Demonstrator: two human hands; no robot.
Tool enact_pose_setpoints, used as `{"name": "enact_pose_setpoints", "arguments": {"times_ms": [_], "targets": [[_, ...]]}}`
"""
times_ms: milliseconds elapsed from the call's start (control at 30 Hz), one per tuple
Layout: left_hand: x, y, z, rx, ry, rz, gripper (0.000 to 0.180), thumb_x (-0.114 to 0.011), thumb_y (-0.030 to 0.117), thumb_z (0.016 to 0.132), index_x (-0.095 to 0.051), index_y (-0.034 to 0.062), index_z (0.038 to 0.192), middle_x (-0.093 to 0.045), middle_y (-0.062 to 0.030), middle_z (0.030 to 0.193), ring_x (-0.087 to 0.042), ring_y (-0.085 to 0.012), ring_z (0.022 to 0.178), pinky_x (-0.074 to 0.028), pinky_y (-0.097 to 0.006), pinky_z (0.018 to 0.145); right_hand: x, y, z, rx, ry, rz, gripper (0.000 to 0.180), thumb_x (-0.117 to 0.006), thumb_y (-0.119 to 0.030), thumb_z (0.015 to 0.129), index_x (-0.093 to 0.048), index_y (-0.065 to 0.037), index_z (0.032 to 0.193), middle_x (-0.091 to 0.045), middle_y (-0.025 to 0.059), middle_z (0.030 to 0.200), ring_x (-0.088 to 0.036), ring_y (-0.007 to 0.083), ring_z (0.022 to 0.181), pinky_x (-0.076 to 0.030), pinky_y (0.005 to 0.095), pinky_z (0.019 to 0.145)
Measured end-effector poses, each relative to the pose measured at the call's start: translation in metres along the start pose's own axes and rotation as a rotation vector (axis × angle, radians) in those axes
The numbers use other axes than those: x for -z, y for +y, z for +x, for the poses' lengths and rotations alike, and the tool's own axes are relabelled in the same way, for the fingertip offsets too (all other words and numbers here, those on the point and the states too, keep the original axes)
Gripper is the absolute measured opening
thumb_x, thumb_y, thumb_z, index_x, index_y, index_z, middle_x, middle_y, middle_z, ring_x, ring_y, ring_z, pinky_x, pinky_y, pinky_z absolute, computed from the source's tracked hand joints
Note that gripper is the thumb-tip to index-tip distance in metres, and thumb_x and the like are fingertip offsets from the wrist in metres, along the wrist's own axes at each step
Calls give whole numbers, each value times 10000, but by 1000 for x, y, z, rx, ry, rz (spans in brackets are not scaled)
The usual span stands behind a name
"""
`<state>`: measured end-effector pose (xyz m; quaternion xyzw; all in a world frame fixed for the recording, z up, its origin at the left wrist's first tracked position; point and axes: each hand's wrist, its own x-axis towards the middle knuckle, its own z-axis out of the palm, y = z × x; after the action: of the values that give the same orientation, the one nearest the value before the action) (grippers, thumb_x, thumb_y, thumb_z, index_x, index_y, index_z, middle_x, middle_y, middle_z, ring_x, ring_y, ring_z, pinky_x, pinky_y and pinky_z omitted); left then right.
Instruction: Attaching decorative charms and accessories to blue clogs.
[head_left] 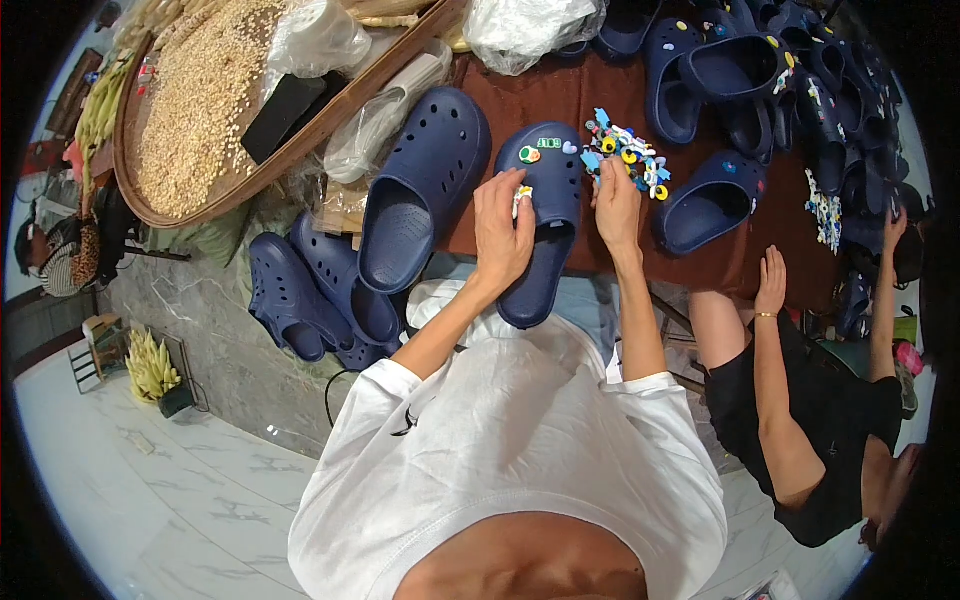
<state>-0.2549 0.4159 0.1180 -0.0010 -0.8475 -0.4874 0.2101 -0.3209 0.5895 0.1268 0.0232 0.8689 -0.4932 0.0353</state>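
– where's my navy clog, and what are my fingers doing?
– it juts past the near edge of the brown tablecloth. your left hand curls over its left side, at a white-and-yellow charm; your right hand has bent fingers at the charm pile. whether either pinches anything, i can't tell.
– how should it handle?
– probably light, rubbery, slightly springy; brace it by its sides, leaving the tiny, likely slippery charms to fingertips.
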Motion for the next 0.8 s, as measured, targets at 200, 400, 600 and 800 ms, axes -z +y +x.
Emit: {"name": "enact_pose_setpoints", "arguments": {"times_ms": [200, 400, 600, 800], "targets": [[9, 1, 12, 74, -83, -83, 322, -583, 80, 909, -572, -13, 1218, -597, -187, 1182, -533, -362, 1111, -422, -436, 977, 4, 17, 7, 286, 293, -335, 207, -510, -233, 1017, -578, -38, 1032, -623, 169, 909, -615, 379, 816, -470, 475, 708], [17, -3, 21, 89, -107, -94, 346, -671, 145, 885, -609, 13, 1199, -620, -161, 1123, -603, -316, 1008, -480, -391, 885, 5, 26, 15, 364, 368, -435, 200, -556, -217, 990, -635, -33, 987, -602, 143, 934, -604, 356, 834, -468, 454, 724], [24, -10, 30, 100, -209, 71, 386, -737, 215, 859, -641, 7, 1170, -628, -163, 1095, -621, -317, 991, -493, -391, 858, 4, 0, 9, 377, 346, -301, 233, -633, -260, 948, -661, -33, 992, -621, 105, 908, -615, 284, 806, -489, 401, 745], [25, -1, 36, 44, -238, 120, 387, -764, 259, 843, -680, 6, 1123, -650, -152, 1020, -638, -305, 921, -505, -385, 810, -12, 3, 32, 125, 169, -87, 621, -858, -476, 705, -601, -19, 1037, -626, 91, 849, -603, 201, 764, -512, 354, 695]]}}
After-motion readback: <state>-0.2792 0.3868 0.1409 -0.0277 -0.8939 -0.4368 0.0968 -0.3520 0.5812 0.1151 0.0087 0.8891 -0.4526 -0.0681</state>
